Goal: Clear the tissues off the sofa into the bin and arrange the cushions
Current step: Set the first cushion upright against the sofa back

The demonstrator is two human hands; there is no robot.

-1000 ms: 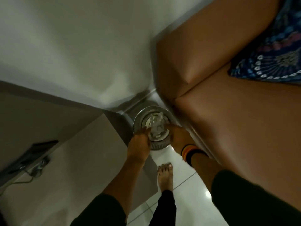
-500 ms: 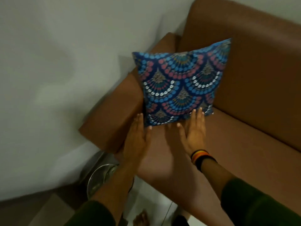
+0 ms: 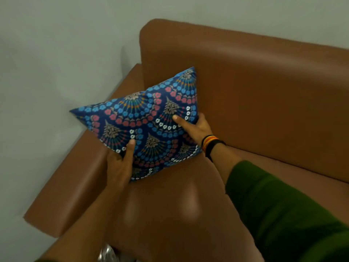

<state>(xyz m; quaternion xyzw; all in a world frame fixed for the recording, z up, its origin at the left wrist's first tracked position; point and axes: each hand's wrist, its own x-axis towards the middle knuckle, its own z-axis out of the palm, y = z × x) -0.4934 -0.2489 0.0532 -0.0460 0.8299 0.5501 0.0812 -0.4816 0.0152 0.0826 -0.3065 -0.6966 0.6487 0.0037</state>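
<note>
Cushion point(image 3: 147, 125) at sofa point(image 3: 264, 103) corner by the armrest, looks soft, light, squashy; left hand point(image 3: 119, 165) and right hand point(image 3: 196, 127) grip closed on opposite edges, best hold there, thumbs on front.

both hands went from flat on the sofa seat point(image 3: 170, 214) to gripping the blue cushion point(image 3: 151, 127), left hand point(image 3: 119, 165) and right hand point(image 3: 196, 129), tilting it toward the armrest point(image 3: 71, 178).
</note>
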